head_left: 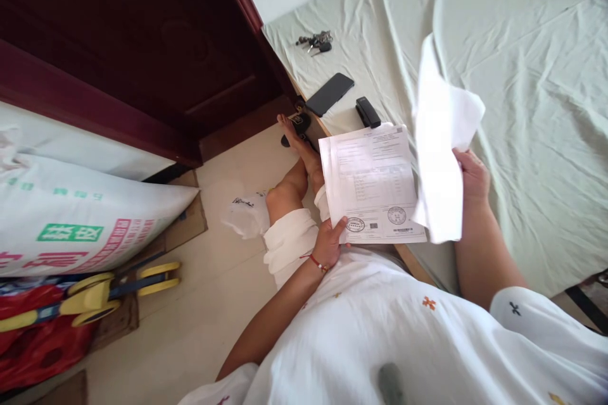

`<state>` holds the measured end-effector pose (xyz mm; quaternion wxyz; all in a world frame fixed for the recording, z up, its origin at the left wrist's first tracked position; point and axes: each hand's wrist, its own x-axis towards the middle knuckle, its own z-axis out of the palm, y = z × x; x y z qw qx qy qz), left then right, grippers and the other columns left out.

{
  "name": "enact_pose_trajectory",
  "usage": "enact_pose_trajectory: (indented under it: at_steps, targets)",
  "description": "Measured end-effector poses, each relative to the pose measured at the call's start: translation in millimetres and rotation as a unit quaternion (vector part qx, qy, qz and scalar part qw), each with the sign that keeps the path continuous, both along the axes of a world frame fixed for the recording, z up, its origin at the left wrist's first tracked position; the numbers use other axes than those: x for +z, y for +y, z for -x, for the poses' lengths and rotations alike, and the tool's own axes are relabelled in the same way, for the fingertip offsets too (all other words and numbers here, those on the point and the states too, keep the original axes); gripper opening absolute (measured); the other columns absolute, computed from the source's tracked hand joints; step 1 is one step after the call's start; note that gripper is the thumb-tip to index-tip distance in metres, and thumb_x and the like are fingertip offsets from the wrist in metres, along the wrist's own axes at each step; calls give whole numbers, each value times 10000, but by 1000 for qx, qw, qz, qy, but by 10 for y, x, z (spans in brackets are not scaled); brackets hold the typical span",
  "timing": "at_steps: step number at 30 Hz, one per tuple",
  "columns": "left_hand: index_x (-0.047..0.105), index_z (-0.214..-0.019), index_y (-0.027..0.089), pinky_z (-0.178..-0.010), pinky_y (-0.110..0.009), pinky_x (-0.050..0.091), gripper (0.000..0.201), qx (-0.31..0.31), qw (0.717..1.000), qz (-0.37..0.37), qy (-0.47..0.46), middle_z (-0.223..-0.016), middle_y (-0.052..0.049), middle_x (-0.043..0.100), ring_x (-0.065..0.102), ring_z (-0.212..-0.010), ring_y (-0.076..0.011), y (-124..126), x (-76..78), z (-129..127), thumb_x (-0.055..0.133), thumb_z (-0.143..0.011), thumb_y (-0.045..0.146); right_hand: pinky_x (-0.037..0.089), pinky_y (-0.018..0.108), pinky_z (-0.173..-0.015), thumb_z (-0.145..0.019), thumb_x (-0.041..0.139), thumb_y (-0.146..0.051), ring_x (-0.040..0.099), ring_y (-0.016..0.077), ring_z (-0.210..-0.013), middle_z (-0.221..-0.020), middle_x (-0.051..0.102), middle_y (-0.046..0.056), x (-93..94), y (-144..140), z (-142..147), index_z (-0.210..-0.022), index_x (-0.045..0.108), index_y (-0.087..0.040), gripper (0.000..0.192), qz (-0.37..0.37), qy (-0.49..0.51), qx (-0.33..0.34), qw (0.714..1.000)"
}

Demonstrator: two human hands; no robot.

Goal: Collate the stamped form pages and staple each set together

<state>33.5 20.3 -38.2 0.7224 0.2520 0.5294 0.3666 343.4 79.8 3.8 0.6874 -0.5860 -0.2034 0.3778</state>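
a printed sheet with stamps [373,183] is pinched at its lower edge by the left hand [329,242], thumb on top. a blank white sheet [439,152] is gripped at 3 o'clock of it by the right hand [470,174], overlapping its right edge. on the bed [532,76], at 12 o'clock, a stapler [368,112], a phone [329,93] and keys [316,41] are seen.

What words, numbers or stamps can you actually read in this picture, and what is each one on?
Printed sheet in the left hand: text and two round stamps, too small to read.
White sack: large green and red characters, cut off and blurred, unreadable.
Blank-looking paper in the right hand: no text shows.
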Motion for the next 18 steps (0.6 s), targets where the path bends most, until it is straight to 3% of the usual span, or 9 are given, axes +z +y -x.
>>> enact_pose_trajectory:
  at_steps: [3, 7, 12, 18]
  targets:
    - [703, -786, 171, -400, -260, 402, 485, 1, 1000, 3, 9, -702, -73, 712, 593, -541, -168, -8, -1, 0, 865, -635, 603, 428, 256, -485, -665, 753, -299, 508, 111, -517, -679, 644, -24, 9, 8, 125, -760, 647, -216, 165, 23, -1, 12, 1000]
    - [728, -805, 197, -525, -326, 533, 391, -13, 1000, 21, -3, -740, -77, 730, 698, -716, -265, -27, -12, -7, 861, -630, 520, 367, 250, -471, -750, 696, -335, 475, 125, -534, -664, 610, -29, -41, -33, 204, -765, 632, -230, 124, 71, -135, 93, 984]
    - [774, -870, 169, -766, -374, 589, 301, -63, 998, -17, -15, -813, -57, 777, 728, -883, -287, -37, -54, -3, 809, -669, 390, 258, 273, -513, -804, 602, -318, 324, 126, -546, -561, 367, -49, -40, -65, 171, -626, 440, -240, 253, 124, -377, 105, 912]
    - [800, -823, 141, -912, -412, 562, 269, -122, 989, -79, 4, -820, -57, 793, 725, -958, -302, -42, -80, 35, 828, -653, 348, 280, 321, -613, -721, 546, -214, 343, 162, -627, -614, 356, -22, 40, -8, 135, -600, 245, -252, 327, 135, -522, 98, 837]
